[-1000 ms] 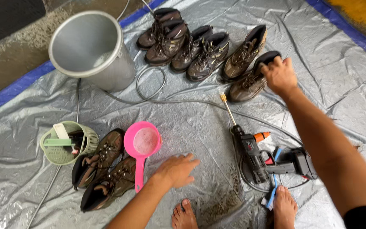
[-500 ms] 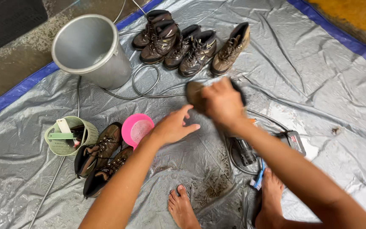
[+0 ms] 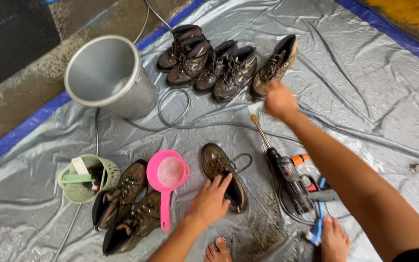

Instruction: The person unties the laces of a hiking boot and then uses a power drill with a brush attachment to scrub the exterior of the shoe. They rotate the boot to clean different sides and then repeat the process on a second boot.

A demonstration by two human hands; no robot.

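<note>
Nearest to us, our two bare feet [image 3: 334, 240] stand on the grey tarp [image 3: 374, 102], with a blue brush [image 3: 315, 232] beside the right one. Our left hand [image 3: 211, 200] lies flat, fingers spread narrow, gripping the collar of one brown boot [image 3: 221, 174] set alone in the middle of the tarp. Left of it lie one pink scoop [image 3: 167, 177], two more brown boots [image 3: 122, 208] side by side, and one green basket [image 3: 87, 178] holding tools. To the right lies one black spray gun [image 3: 289, 179] with its brass nozzle pointing away. Farther off, our right hand [image 3: 280, 101] hovers blurred; we cannot tell its grip. Beyond it stand five boots [image 3: 229, 65] in a row, and far left one metal bucket [image 3: 107, 77] with a hose [image 3: 170, 114] curled at its base.
</note>
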